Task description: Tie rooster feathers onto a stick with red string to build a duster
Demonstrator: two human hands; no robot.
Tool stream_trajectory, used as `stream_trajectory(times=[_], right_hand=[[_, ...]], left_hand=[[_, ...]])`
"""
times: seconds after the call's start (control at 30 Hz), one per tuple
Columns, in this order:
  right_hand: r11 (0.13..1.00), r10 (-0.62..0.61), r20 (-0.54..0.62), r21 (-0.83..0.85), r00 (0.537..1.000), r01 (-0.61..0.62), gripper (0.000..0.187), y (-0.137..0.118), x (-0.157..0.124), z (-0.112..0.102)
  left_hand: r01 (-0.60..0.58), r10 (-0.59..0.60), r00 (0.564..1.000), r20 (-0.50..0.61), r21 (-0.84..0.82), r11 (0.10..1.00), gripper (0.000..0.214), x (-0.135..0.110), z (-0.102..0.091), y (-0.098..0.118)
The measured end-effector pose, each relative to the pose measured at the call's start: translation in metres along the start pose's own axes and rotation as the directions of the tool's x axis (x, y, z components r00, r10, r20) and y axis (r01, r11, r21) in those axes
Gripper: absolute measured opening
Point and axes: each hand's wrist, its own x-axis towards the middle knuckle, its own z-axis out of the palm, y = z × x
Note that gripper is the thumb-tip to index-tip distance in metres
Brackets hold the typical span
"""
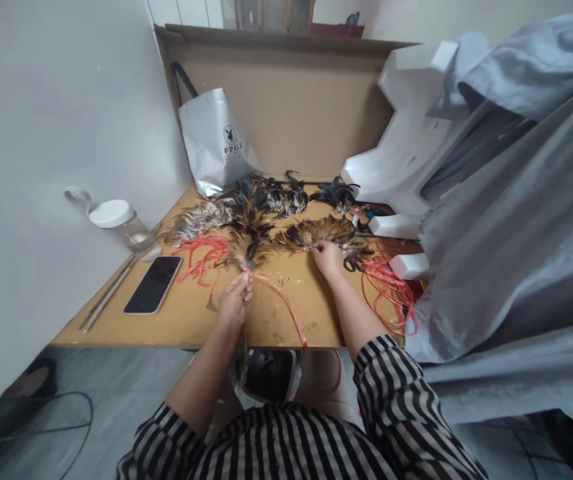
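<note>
My left hand (235, 300) is closed around the stems of a bundle of brown and black feathers (247, 248), with a red string (286, 308) trailing from it toward the table's front edge. My right hand (327, 257) reaches forward, its fingers pinched on the base of another feather fan (322, 232) lying on the wooden table (186, 320). More feather bunches (271, 197) are spread across the back of the table. Loose red strings (201, 257) lie left of the bundle.
A black phone (153, 285) lies at the left, beside two metal rods (109, 293) and a clear jar with a white lid (119, 223). A silver bag (215, 143) leans on a cardboard panel (291, 100). White foam pieces (401, 153), grey cloth (516, 220) and tangled red cords (391, 290) fill the right.
</note>
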Motion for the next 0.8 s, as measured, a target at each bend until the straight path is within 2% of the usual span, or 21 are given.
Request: stream_trajectory(times=[0.33, 0.5, 0.57, 0.63, 0.73, 0.8], right_hand=[[0.990, 0.023, -0.024, -0.142, 0.999, -0.026, 0.030, -0.008, 0.004, 0.018], [0.991, 0.088, 0.030, -0.109, 0.996, -0.084, 0.025, -0.005, 0.008, 0.020], [0.993, 0.114, 0.010, -0.001, 0.993, -0.114, 0.021, 0.000, 0.009, 0.020], [0.961, 0.145, -0.016, 0.242, 0.989, -0.137, 0.019, 0.006, 0.009, 0.019], [0.799, 0.188, 0.014, 0.579, 0.982, -0.161, 0.023, 0.012, 0.009, 0.016], [0.734, 0.180, 0.055, 0.657, 0.982, -0.171, 0.029, 0.010, 0.007, 0.012]], left_hand=[[0.008, -0.008, 1.000, 0.017, 0.029, 1.000, 0.024, 0.002, -0.001, 0.000], [0.002, -0.002, 1.000, 0.015, 0.022, 1.000, 0.024, 0.002, -0.002, -0.002], [-0.001, 0.001, 1.000, 0.007, 0.024, 1.000, 0.024, 0.002, -0.002, -0.002], [-0.002, 0.002, 1.000, -0.001, 0.026, 1.000, 0.024, 0.001, -0.001, -0.002], [-0.010, 0.010, 1.000, -0.012, 0.023, 1.000, 0.025, 0.000, 0.001, -0.001], [-0.015, 0.016, 1.000, -0.022, 0.022, 1.000, 0.027, -0.001, 0.002, -0.001]])
